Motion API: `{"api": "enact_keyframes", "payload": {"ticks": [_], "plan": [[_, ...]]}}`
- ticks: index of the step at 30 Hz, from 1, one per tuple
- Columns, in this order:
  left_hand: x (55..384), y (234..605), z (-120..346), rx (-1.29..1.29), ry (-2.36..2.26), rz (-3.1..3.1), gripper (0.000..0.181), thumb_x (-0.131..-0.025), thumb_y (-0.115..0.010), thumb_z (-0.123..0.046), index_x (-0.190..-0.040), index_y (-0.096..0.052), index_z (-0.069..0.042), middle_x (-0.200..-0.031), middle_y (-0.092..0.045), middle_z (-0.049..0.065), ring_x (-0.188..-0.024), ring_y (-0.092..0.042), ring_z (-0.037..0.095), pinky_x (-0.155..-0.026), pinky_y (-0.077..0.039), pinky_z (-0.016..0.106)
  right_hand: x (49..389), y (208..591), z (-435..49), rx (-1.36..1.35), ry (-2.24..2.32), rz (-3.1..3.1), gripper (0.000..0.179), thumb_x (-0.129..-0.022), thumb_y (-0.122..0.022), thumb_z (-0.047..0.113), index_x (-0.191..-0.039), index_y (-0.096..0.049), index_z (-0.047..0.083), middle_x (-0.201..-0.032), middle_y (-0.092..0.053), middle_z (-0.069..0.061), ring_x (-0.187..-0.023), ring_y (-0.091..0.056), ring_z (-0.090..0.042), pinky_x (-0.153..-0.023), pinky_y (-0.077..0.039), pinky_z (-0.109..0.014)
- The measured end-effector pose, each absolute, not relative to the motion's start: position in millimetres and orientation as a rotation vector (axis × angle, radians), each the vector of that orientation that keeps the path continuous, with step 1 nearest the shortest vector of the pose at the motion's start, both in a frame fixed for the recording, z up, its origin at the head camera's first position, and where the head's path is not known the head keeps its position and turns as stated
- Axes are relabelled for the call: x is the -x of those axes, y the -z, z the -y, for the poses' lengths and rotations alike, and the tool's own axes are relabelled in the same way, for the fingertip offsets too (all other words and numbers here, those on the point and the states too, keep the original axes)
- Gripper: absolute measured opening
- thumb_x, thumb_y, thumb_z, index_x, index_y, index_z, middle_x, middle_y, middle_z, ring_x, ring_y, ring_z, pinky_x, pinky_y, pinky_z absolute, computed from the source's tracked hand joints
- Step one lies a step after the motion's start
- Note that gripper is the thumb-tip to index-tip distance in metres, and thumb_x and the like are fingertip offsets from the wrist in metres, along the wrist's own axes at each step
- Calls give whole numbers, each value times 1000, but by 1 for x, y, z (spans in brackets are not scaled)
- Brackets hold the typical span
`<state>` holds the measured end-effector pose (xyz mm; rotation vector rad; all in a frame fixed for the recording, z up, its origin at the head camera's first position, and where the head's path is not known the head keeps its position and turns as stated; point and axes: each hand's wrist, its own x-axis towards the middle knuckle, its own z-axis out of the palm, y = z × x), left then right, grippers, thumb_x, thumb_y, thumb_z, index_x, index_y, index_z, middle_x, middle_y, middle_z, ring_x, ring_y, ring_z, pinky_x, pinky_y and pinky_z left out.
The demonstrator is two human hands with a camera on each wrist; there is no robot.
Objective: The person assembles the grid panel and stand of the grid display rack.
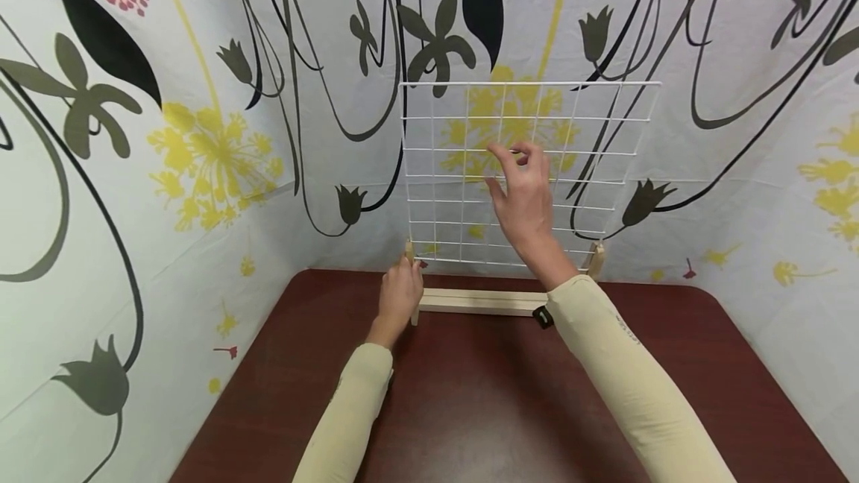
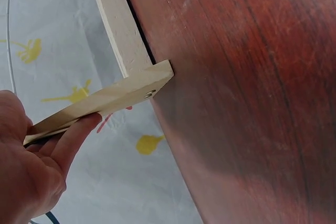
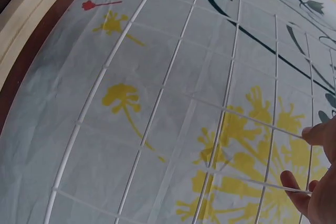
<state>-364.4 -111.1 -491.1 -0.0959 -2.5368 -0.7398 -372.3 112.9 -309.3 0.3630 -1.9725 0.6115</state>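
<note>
A white wire grid panel (image 1: 435,147) stands upright at the back of the table, its lower corners by the two posts of a pale wooden stand (image 1: 483,302). My left hand (image 1: 400,291) grips the stand's left post (image 2: 100,100), fingers round its upper part. The post's foot, with two screw heads (image 2: 150,94), meets the table. Over the grid's middle is my right hand (image 1: 526,200), fingers bent at the wires. In the right wrist view, thumb and fingertips (image 3: 295,184) meet the wires; part of their hold is hidden.
The dark red wooden table (image 1: 470,393) ends just behind the stand. A white cloth (image 1: 302,58) printed with flowers hangs at the back and sides. The stand's right post (image 1: 596,259) rises behind my right forearm. A small black object (image 1: 543,317) sits by the right cuff.
</note>
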Motion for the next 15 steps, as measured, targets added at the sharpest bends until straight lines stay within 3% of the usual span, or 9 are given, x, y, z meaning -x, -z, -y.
{"api": "enact_keyframes", "payload": {"ticks": [13, 15], "plan": [[363, 485, 112, 48, 795, 2592, 34, -101, -42, -37, -88, -54, -8, -72, -60, 12, -71, -67, 36, -58, -51, 46, 372, 310, -116, -407, -590, 1947, 56, -78, -79, 9, -126, -58, 28, -122, -47, -13, -101, -52, -34, -80, -46, -45], [363, 483, 114, 40, 861, 2626, 36, -101, -41, -43, -93, -55, -11, -75, -61, 9, -73, -66, 33, -60, -51, 45, 372, 309, -116, -408, -588, 1948, 55, -79, -78, 9, -127, -57, 28, -123, -47, -14, -102, -52, -34, -81, -46, -45]]}}
